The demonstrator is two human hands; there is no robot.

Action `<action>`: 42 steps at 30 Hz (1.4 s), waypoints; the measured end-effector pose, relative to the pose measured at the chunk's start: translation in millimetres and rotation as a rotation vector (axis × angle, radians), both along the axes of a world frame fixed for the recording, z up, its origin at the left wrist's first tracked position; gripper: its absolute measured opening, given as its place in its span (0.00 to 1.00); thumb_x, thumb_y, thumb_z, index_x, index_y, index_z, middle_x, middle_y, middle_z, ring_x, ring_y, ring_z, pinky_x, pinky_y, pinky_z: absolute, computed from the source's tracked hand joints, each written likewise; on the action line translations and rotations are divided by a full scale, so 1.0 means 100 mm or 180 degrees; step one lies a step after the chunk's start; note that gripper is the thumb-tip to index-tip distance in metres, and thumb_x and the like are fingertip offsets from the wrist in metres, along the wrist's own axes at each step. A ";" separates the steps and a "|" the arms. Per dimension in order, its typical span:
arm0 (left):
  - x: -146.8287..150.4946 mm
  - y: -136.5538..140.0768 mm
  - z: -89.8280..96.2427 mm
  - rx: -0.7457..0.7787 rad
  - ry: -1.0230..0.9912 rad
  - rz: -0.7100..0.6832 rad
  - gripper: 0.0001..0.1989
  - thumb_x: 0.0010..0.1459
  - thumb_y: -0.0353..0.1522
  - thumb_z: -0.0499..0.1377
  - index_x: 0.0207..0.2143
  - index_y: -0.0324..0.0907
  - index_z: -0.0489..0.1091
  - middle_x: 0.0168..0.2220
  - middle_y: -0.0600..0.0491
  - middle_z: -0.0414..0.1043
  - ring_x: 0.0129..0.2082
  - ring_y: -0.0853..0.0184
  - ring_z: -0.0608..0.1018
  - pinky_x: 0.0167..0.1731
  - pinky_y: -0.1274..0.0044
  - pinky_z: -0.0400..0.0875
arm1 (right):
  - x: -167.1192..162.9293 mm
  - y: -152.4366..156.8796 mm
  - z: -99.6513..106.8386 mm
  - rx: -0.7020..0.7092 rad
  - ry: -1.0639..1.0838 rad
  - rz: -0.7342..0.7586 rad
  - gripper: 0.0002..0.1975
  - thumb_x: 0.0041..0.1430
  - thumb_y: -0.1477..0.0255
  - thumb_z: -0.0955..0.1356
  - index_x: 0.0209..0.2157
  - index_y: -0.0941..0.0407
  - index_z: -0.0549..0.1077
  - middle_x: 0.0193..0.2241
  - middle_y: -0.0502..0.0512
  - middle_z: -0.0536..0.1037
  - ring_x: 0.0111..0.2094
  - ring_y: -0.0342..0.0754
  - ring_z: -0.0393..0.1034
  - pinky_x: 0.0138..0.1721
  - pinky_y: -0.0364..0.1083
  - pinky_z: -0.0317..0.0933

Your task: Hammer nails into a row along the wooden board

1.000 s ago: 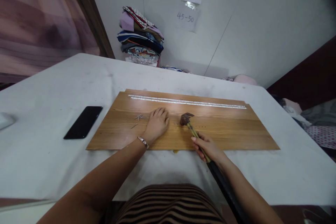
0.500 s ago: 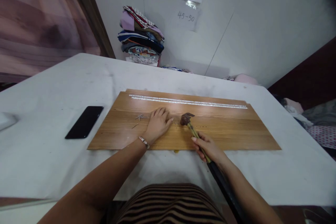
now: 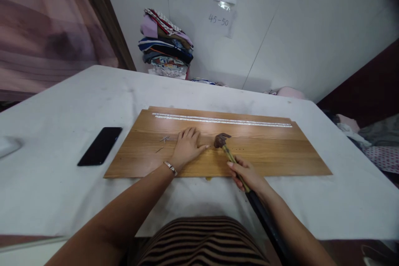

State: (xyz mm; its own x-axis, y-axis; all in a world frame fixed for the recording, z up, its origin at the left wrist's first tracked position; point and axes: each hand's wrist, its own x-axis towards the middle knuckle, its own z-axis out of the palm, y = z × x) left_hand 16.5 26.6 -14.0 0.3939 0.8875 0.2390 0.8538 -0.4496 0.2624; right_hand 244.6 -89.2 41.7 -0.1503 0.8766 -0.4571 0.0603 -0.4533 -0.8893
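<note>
The thumb [image 3: 203,148] of the bare left hand [image 3: 187,146] has been extended sideways towards the rusty-brown metal claw-hammer head [image 3: 220,140].

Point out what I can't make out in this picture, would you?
All in the head view:
Under the left hand: hidden by the hand itself, palm down on the board.
Number of nails: too small and overlapping to count.
Far end of the hammer: its dark handle runs off the bottom edge.
Markings on the pale strips: too small to read.
White object: blurred, cut off by the left edge.
</note>
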 end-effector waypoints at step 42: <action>-0.01 0.01 -0.01 -0.0042 0.0009 -0.0029 0.19 0.70 0.39 0.54 0.57 0.42 0.73 0.65 0.40 0.69 0.66 0.50 0.67 0.66 0.56 0.60 | 0.01 0.02 -0.01 0.0027 0.0026 -0.0089 0.29 0.47 0.42 0.73 0.28 0.50 0.60 0.13 0.37 0.61 0.09 0.36 0.50 0.09 0.39 0.46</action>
